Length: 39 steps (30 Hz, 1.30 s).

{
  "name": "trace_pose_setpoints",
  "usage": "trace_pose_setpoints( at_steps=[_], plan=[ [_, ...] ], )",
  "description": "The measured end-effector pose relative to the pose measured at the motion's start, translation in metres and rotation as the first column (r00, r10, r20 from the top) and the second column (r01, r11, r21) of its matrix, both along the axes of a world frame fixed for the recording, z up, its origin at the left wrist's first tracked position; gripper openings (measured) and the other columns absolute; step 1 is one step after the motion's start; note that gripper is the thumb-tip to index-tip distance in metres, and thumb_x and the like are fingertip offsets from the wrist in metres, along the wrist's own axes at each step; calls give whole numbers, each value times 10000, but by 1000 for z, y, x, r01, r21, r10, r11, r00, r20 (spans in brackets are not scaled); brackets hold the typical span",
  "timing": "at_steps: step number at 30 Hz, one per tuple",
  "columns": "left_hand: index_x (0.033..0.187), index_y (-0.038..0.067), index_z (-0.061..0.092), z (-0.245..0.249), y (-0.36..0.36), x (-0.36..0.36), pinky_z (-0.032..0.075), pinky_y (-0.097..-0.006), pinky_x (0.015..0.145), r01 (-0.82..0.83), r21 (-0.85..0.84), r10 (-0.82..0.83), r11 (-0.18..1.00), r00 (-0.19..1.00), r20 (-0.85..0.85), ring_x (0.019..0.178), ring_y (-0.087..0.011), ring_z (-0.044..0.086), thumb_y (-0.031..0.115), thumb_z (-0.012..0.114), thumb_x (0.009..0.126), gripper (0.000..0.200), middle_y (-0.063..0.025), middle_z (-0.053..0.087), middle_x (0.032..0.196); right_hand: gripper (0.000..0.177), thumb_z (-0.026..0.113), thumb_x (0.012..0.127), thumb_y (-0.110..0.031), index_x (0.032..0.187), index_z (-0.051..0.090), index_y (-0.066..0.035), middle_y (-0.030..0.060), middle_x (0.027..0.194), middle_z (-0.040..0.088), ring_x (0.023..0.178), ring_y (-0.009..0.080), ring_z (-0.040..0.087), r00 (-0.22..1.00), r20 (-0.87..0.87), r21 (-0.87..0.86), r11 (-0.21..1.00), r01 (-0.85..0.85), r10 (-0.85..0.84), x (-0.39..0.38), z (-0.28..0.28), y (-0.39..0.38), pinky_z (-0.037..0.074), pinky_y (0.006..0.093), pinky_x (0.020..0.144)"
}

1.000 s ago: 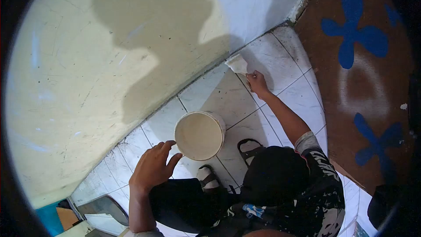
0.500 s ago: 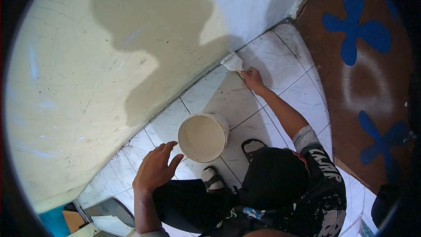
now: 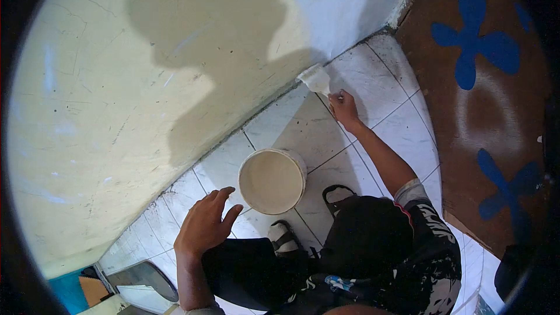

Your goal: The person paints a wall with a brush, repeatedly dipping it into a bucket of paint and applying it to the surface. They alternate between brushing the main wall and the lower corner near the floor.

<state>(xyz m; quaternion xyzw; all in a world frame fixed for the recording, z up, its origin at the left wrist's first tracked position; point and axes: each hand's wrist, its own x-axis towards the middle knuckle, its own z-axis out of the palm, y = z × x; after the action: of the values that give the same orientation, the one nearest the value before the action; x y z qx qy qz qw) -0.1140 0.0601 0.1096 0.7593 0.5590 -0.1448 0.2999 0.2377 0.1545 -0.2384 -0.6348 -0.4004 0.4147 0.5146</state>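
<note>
My right hand (image 3: 344, 108) grips the handle of a wide, white-coated paintbrush (image 3: 315, 80). The bristles are at the foot of the wall (image 3: 87, 111), where it meets the tiled floor. Above the brush the wall carries a patch of white paint (image 3: 338, 6); farther left it is yellowish and cracked. A round bucket (image 3: 272, 181) of off-white paint stands on the tiles between my hands. Just left of the bucket, my left hand (image 3: 204, 220) hovers near my knee, thumb and fingers apart, holding nothing.
A brown board (image 3: 490, 116) with blue flower shapes stands along the right side. My sandalled feet (image 3: 284, 237) are close to the bucket. At the lower left lie a dark rounded object (image 3: 149, 274) and a teal item (image 3: 69, 291).
The brush in my right hand has shifted slightly right and down along the wall's foot, and its angle has turned a little. My left hand stays nearly still.
</note>
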Motion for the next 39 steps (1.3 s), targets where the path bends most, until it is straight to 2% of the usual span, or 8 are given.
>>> trace_pose_setpoints(
  at_steps=[1,7,16,20,23,28,34,39],
  plan=[
    [1253,38,541,2,0,0,494,-427,889,-10,-13,10,1000,1000,-20,1054,-341,618,290,581,941,403,-201,636,1111,221,646,894,-225,833,547,-37,44,612,563,433,102,478,981,-181,-190,981,37,-72,-2,15,-6,349,269,370],
    [1242,19,542,1,-5,-6,474,-431,899,2,19,-2,1000,1000,26,1019,-363,615,310,565,944,418,-213,641,1083,245,645,889,-248,834,557,-26,60,619,575,442,123,501,997,71,-174,984,43,-31,3,-19,-2,377,286,382],
    [1246,18,542,2,-7,-11,475,-431,898,-3,20,2,1000,1000,25,1022,-362,616,318,565,946,424,-211,641,1088,271,638,889,-259,862,561,0,70,634,585,460,142,521,1000,27,-311,950,20,-12,-6,-9,17,404,298,402],
    [1268,31,533,5,-6,-9,491,-423,901,-30,-19,29,999,999,-24,1061,-332,617,290,572,947,414,-203,628,1134,270,633,891,-258,870,555,0,68,635,584,462,141,521,999,53,-266,964,-1,15,-9,-3,20,410,301,405],
    [1266,29,533,3,-5,-11,491,-421,902,-2,-3,2,1000,1000,-5,1060,-327,618,295,572,947,417,-202,627,1140,257,630,896,-252,864,552,-10,65,638,581,461,137,516,999,34,-329,944,19,-9,-12,2,20,408,298,402],
    [1263,26,535,4,-5,-11,490,-420,902,10,0,-10,1000,1000,1,1058,-323,617,298,569,948,418,-195,628,1138,260,652,886,-255,855,549,-19,76,648,582,485,146,535,988,-142,-252,968,18,-56,-11,1,24,430,303,412],
    [1264,23,534,6,-6,-11,486,-417,906,-18,0,18,1000,1000,9,1064,-325,613,293,566,948,416,-198,625,1134,231,631,899,-242,882,540,-31,61,629,556,465,112,486,927,-375,-141,989,-46,-10,5,77,-3,380,282,386],
    [1268,25,528,5,-5,-10,487,-418,901,-19,-4,19,1000,1000,-2,1063,-329,611,284,571,945,416,-200,626,1124,246,630,902,-253,894,548,-22,56,625,559,461,108,483,972,-226,-224,975,10,-62,19,54,-8,373,278,387]
  ],
)
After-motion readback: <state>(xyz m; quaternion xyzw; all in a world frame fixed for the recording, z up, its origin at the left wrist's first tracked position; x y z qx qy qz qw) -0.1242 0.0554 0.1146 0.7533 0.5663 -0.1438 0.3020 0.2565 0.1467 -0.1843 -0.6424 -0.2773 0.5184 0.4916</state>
